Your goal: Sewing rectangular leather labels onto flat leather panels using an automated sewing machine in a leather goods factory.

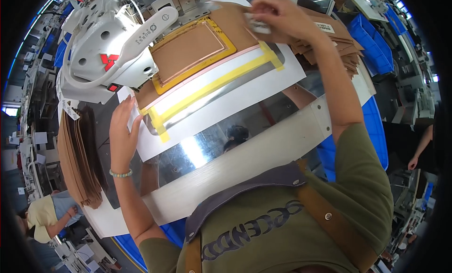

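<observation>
Under a white machine head [108, 61] lies a brown sheet [249, 33] with a yellow rectangular frame [161, 91] on it, over a white board [197, 127] with yellow tape strips [212, 84]. My left hand [123, 132] rests at the board's left edge, fingers extended and thumb apart. My right hand [287, 21] is at the sheet's upper right, fingers curled on a small whitish labelled piece [258, 26], slightly blurred.
Brown pieces are stacked at right [339, 42] and left [77, 160]. Blue bins [372, 42] stand beside the metal worktop [197, 155]. Two other people [42, 219] [419, 141] are at the far left and far right, among more workstations.
</observation>
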Available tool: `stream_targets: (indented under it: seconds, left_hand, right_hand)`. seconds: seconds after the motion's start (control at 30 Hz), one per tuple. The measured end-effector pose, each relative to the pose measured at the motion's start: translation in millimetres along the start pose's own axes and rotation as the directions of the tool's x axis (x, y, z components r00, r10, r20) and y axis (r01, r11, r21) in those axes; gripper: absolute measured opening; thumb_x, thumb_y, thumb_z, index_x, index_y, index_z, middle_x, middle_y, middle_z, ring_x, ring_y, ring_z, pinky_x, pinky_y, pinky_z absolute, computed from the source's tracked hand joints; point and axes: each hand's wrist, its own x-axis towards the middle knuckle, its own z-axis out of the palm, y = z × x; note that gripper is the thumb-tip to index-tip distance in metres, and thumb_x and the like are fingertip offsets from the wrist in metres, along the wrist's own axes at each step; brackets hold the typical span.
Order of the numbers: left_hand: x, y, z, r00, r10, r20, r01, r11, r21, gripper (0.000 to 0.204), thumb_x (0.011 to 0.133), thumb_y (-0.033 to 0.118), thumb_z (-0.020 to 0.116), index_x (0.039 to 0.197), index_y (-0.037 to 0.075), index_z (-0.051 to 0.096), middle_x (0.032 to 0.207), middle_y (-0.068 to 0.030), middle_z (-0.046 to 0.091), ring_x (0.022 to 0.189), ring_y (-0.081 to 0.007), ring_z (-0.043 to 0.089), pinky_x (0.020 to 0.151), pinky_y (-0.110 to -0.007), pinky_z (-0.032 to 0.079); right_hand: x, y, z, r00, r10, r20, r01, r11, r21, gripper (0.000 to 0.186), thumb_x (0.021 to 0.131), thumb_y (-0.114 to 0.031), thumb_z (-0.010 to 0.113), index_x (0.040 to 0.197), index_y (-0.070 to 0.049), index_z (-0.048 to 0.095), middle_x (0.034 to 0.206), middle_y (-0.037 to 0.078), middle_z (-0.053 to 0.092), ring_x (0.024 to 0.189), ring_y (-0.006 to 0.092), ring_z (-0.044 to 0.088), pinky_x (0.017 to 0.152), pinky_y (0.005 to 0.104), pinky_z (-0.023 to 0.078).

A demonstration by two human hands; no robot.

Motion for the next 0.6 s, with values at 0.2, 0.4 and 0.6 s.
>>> stream_targets:
  seconds: [0.2, 0.4, 0.6]
  left_hand:
    - [34.6, -11.3, 32.8, 0.995, 0.035, 0.089, -0.042, 0.996, 0.074, 0.045, 0.107, 0.017, 0.057, 0.147, -0.004, 0.061, 0.154, -0.0246, 0.054, 0.152, -0.0454, 0.039, 0.126, -0.053, 0.032]
    - [52.0, -24.7, 53.1, 0.998, 0.029, 0.062, -0.034, 0.995, 0.090, 0.036, 0.108, 0.018, 0.055, 0.127, -0.009, 0.071, 0.143, -0.0282, 0.060, 0.139, -0.0501, 0.047, 0.120, -0.056, 0.035]
    - [64.8, -34.5, 64.9, 0.994, -0.034, 0.102, 0.034, 0.999, 0.008, 0.035, 0.112, 0.019, 0.054, 0.134, -0.002, 0.071, 0.148, -0.0237, 0.061, 0.139, -0.0462, 0.050, 0.121, -0.053, 0.037]
  right_hand:
    - [71.8, -30.6, 140.8, 0.973, -0.225, 0.049, 0.230, 0.950, -0.209, 0.017, 0.098, -0.014, 0.069, 0.109, -0.009, 0.080, 0.100, 0.008, 0.071, 0.096, 0.0275, 0.068, 0.087, 0.0406, 0.055]
    - [83.4, -33.2, 191.3, 0.903, -0.420, 0.094, 0.426, 0.842, -0.331, 0.020, 0.091, -0.011, 0.070, 0.105, -0.015, 0.084, 0.106, 0.002, 0.071, 0.116, 0.0251, 0.066, 0.098, 0.0441, 0.056]
    - [78.9, -31.1, 203.2, 0.866, -0.499, 0.014, 0.473, 0.812, -0.342, 0.021, 0.086, -0.009, 0.073, 0.103, -0.010, 0.084, 0.107, 0.002, 0.070, 0.117, 0.0242, 0.064, 0.100, 0.0417, 0.053]
